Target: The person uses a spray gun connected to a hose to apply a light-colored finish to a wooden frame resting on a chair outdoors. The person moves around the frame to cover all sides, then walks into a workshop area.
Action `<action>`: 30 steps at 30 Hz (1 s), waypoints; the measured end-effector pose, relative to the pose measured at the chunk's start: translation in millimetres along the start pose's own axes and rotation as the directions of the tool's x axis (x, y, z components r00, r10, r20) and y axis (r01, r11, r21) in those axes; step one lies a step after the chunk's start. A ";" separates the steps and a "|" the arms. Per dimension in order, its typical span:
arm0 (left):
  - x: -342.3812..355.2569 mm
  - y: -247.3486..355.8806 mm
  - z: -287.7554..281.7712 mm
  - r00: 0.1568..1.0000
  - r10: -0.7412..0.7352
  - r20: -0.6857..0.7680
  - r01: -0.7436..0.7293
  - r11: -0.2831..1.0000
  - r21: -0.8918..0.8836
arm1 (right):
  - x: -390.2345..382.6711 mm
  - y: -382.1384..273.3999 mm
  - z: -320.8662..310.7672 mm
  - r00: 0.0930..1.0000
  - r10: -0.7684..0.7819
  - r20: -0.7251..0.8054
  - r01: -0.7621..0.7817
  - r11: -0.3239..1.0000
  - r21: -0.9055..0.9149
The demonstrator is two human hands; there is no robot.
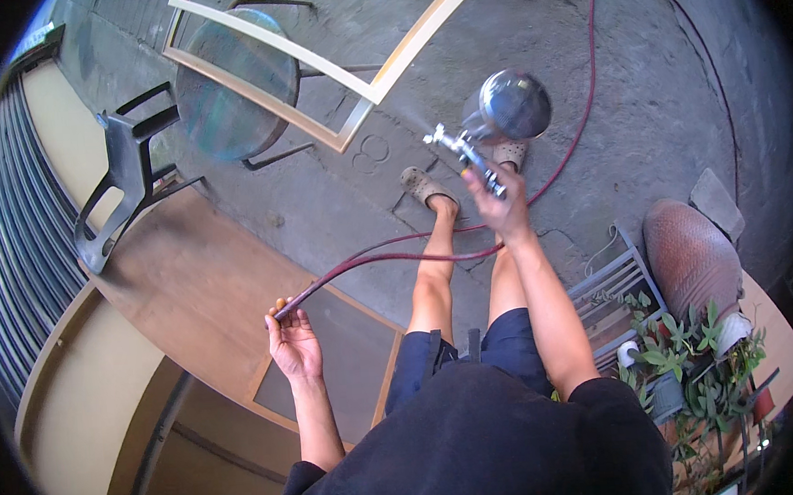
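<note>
My right hand [501, 203] is closed round the handle of a metal spray gun [465, 152]. A round, shiny cup [515, 104] sits on top of the gun. Its nozzle points up and left, with a faint mist in front of it, toward the near corner of a pale wooden frame [374, 90]. The frame rests over a round, paint-stained stool [232, 85]. Out to the left, my left hand [294, 341] pinches a dark red air hose [354, 261]. A loop of the hose runs across in front of my legs to the gun hand.
A grey plastic chair [127, 169] stands at the left by brown wooden panels [208, 286] and a ribbed dark shutter [17, 243]. Leafy plants [685, 357], a slatted grey rack [612, 289] and a reddish, rounded bulky object [692, 252] are at the right. More hose curves over the concrete floor [492, 33].
</note>
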State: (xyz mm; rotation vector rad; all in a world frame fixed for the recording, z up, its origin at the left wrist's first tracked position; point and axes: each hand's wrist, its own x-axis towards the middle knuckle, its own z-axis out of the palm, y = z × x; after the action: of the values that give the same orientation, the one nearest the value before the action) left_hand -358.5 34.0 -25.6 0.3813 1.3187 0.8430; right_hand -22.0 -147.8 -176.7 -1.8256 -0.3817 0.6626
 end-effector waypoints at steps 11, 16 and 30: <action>14.3 25.0 -30.6 0.999 0.000 0.046 0.003 0.997 -0.072 | 1.7 -62.4 28.7 0.998 0.066 -0.003 -0.066 0.986 -0.154; 14.1 1.5 11.2 0.994 -0.073 0.084 0.081 0.992 -0.094 | 83.4 -33.5 -30.8 0.964 0.082 -0.252 -0.139 0.966 -0.217; -5.4 -72.1 144.4 0.927 -0.325 0.185 0.348 0.931 -0.111 | 287.1 -63.7 -182.9 0.804 -0.098 -0.586 -0.125 0.936 -0.328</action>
State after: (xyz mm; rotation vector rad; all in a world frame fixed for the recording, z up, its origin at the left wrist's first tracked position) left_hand -198.6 12.9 -35.7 0.1013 1.1216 0.5965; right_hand 320.2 -104.6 -146.0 -2.2668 -0.0576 -0.0126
